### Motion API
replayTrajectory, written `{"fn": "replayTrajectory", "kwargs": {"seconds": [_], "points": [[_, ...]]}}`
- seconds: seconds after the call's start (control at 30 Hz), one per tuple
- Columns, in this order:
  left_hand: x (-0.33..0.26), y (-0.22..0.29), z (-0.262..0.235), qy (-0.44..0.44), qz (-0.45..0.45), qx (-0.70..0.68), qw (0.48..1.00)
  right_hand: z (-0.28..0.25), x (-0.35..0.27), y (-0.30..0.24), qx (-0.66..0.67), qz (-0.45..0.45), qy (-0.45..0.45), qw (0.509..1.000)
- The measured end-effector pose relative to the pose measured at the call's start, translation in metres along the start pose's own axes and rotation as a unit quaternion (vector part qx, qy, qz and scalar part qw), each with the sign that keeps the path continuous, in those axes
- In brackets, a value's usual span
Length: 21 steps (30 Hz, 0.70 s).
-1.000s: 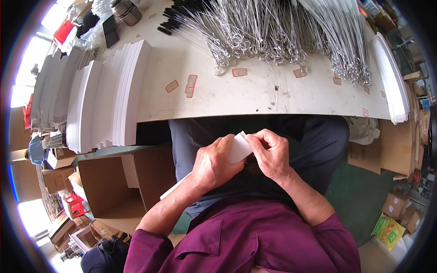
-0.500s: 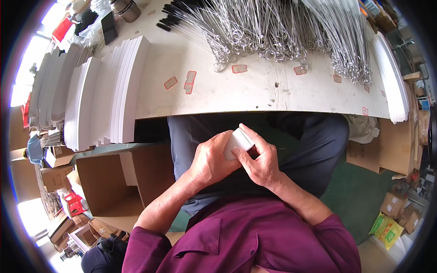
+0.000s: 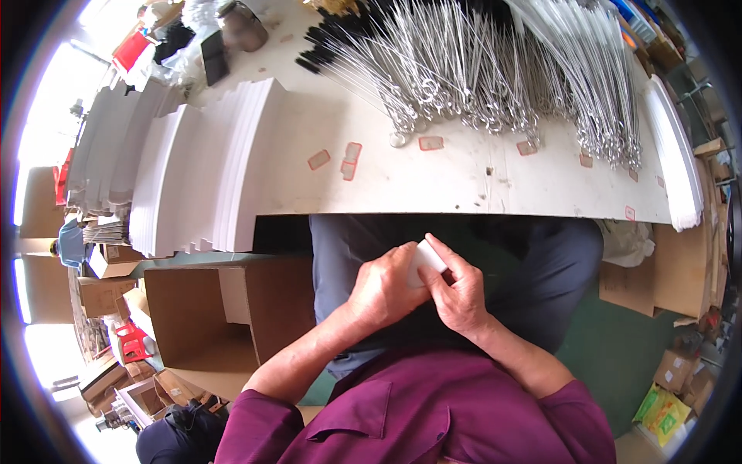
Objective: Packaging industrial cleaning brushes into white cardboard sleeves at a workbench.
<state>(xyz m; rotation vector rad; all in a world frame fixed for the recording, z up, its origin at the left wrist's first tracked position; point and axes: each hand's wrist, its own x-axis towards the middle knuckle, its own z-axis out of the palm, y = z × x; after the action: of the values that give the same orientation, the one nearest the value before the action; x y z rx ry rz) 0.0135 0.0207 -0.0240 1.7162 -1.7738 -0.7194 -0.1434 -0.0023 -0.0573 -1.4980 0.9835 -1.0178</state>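
Over my lap, just in front of the table edge, both my hands hold a small white box (image 3: 427, 259). My left hand (image 3: 385, 284) is closed around its left side. Along the other side, my right hand (image 3: 457, 294) grips it, with the thumb on the near face and the index finger stretched along the far edge. Fingers cover much of the box, so only part of its white surface shows. Beyond them, a large pile of wire brushes (image 3: 464, 77) with ring ends and black bristles lies on the table.
Rows of folded white cartons (image 3: 251, 155) stand on the left of the white table (image 3: 386, 185); another white stack (image 3: 674, 155) lines its right edge. An open cardboard box (image 3: 201, 317) sits below left. A dark phone (image 3: 215, 58) and a jar (image 3: 242, 27) lie far left.
The whole view has shifted, so the table and hands appear lower and further right. Both hands keep hold of the white box, and less of its surface shows between them.
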Motion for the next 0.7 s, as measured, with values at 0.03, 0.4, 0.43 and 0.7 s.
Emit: {"fn": "replayTrajectory", "kwargs": {"seconds": [0.03, 0.4, 0.43, 0.7], "points": [[0.0, 0.001, 0.002, 0.007, 0.004, 0.008, 1.0, -0.001, 0.002, -0.002, 0.003, -0.007, -0.003, 1.0], [-0.001, 0.002, -0.07, 0.014, -0.082, 0.101, 0.991, -0.045, 0.07, -0.031, 0.026, 0.024, 0.008, 0.999], [0.007, -0.002, -0.08, 0.047, -0.109, 0.102, 0.988, -0.049, 0.079, -0.032, -0.064, -0.051, 0.018, 0.996], [0.116, -0.075, -0.152, 0.164, -0.178, 0.324, 0.915, -0.063, 0.115, -0.01, -0.22, -0.144, 0.049, 0.964]]}}
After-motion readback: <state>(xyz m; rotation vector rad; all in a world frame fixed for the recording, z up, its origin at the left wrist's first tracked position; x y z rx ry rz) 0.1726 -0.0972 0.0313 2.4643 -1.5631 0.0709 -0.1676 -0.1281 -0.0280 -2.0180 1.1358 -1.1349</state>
